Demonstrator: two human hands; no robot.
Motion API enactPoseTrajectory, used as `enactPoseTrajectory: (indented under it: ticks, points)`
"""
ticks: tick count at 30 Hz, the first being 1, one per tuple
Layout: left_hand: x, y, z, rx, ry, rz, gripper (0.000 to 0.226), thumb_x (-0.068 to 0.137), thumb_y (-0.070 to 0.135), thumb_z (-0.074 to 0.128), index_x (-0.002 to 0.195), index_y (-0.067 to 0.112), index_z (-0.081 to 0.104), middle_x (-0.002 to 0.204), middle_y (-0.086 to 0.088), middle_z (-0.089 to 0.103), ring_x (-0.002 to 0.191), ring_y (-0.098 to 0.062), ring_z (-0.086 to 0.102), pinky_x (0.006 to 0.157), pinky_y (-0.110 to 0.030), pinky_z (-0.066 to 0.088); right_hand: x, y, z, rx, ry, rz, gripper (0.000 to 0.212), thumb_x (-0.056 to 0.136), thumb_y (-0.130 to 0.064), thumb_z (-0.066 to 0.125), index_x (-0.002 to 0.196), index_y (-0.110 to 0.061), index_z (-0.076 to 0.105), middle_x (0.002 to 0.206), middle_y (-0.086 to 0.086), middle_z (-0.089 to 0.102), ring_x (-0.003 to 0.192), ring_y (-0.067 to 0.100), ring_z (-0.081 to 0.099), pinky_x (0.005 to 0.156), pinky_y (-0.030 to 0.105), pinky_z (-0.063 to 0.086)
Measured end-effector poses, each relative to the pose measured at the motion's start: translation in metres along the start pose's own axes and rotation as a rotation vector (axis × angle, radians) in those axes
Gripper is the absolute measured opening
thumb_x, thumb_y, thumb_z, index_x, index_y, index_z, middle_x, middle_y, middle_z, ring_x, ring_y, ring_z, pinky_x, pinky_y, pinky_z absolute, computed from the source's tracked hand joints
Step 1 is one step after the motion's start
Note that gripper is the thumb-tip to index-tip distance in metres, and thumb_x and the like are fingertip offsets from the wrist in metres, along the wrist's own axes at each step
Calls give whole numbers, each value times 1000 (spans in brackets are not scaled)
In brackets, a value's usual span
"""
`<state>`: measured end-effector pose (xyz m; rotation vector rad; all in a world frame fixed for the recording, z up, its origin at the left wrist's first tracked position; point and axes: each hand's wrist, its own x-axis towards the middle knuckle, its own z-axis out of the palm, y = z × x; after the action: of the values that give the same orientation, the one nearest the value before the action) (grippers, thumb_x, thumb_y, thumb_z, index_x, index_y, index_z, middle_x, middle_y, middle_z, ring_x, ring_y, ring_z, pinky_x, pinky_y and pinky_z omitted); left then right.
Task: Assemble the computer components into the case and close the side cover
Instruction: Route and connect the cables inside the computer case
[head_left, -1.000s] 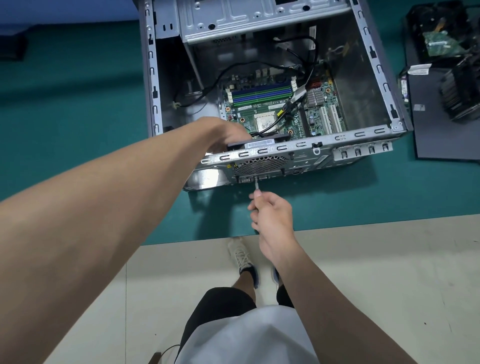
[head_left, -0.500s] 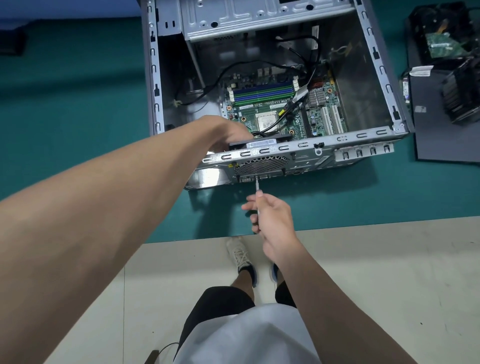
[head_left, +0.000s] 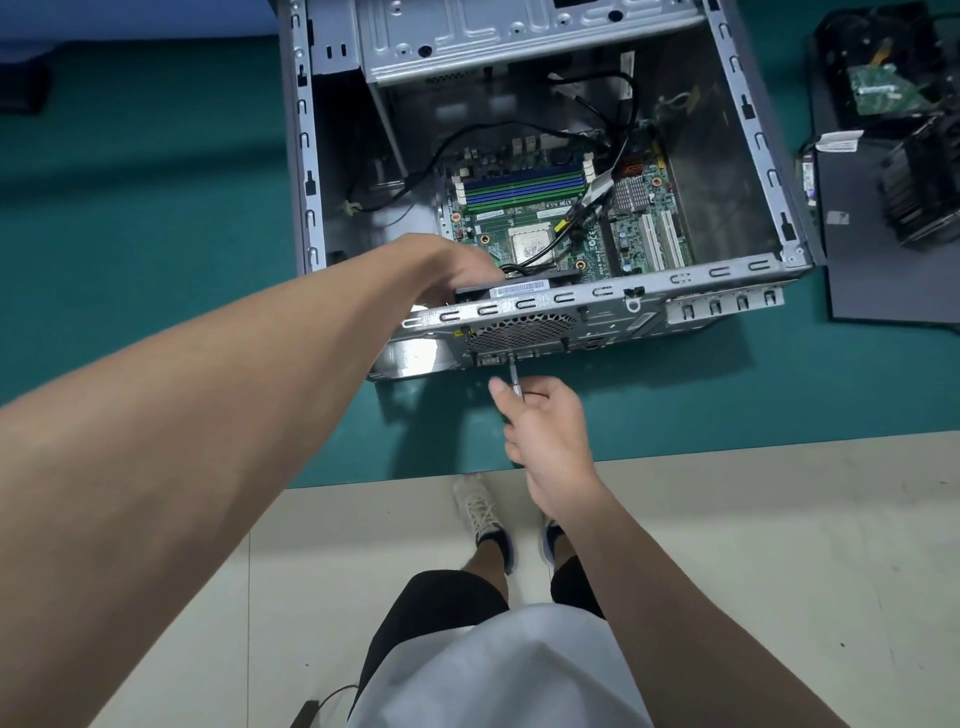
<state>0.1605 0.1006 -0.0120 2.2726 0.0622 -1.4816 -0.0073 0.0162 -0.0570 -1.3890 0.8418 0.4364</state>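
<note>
We are aiming the screwdriver (head_left: 514, 375), gripped in the curled fingers (head_left: 500, 391) of our right hand (head_left: 548, 431), straight ahead into the rear grille (head_left: 519, 328) of the case (head_left: 306, 156), toward the tabletop's (head_left: 156, 218) near edge; our left hand (head_left: 460, 265) is gripping the fan (head_left: 519, 287) just behind.

Being lit brightly and evenly from overhead, throwing soft-edged dark shadows onto the teal desk (head_left: 156, 234) just in front of the case (head_left: 727, 280) and beside the right hand (head_left: 545, 426). Glinting mildly off the bare metal inside the case, leaving its left inner corner dim. Bowing straight edges outward toward the corners, swelling the near left forearm (head_left: 182, 441), smearing fine detail slightly throughout.
</note>
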Motion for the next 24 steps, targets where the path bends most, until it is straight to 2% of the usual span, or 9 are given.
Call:
enactPoseTrajectory:
  ticks: [2, 5, 8, 11, 13, 15, 17, 19, 24]
  points:
    - [0, 1, 0, 14, 9, 7, 38, 99, 15, 47, 132, -3, 50, 142, -20, 47, 105, -30, 55, 73, -33, 46, -2, 2, 2, -187, 113, -120, 14, 91, -29, 62, 79, -25, 57, 66, -10, 60, 56, 8, 49, 59, 28, 40]
    - [3, 0, -1, 32, 9, 17, 36, 98, 15, 47, 129, -3, 51, 133, -20, 52, 85, -22, 57, 59, -29, 48, -2, 1, 1, -335, 145, -185, 30, 98, -31, 48, 69, -26, 57, 68, -6, 65, 69, 19, 54, 71, 35, 48]
    - [4, -1, -1, 30, 16, 18, 23, 98, 13, 46, 113, -1, 57, 104, -10, 55, 71, -18, 54, 60, -30, 47, 0, -4, 0, -414, 94, -167, 33, 101, -31, 38, 79, -21, 60, 79, -3, 68, 85, 26, 55, 84, 44, 48]
    - [2, -1, -2, 25, 30, 18, 12, 97, 12, 46, 98, 2, 54, 88, -7, 53, 67, -16, 52, 54, -27, 46, -2, -4, 4, -432, 134, -193, 22, 98, -36, 48, 92, -15, 54, 91, 3, 68, 99, 27, 54, 83, 37, 43]
    - [2, -1, -1, 31, 36, 17, 12, 96, 10, 47, 93, 2, 55, 82, -6, 53, 62, -16, 54, 50, -26, 46, -3, -1, 7, -409, 183, -219, 15, 96, -33, 54, 87, -20, 52, 84, -1, 67, 97, 24, 54, 78, 34, 41]
    - [2, 0, -1, 9, 26, 19, 15, 95, 9, 49, 84, 3, 57, 76, -6, 57, 53, -16, 58, 44, -26, 47, -1, 1, 8, -355, 202, -187, 22, 97, -30, 52, 77, -21, 55, 74, -7, 66, 83, 20, 56, 75, 34, 44]
    - [1, 0, -1, 6, 11, 22, 17, 94, 8, 50, 79, 4, 58, 73, -7, 60, 48, -15, 59, 41, -22, 48, 2, 0, 5, -186, 146, -83, 29, 98, -29, 50, 73, -19, 60, 65, -10, 65, 63, 14, 52, 63, 31, 43]
    - [1, 0, -1, 11, 4, 21, 17, 94, 7, 51, 80, 4, 58, 74, -8, 60, 46, -14, 58, 39, -20, 47, 5, -3, 3, -40, 72, 22, 29, 100, -30, 47, 78, -19, 62, 61, -9, 64, 55, 9, 46, 55, 25, 35]
    - [2, 0, -2, 8, 6, 27, 16, 97, 12, 48, 86, 5, 58, 86, -8, 58, 58, -14, 57, 49, -25, 49, 3, -1, 8, 5, 121, -9, 12, 89, -32, 65, 88, -22, 59, 76, -5, 66, 57, 8, 46, 62, 30, 36]
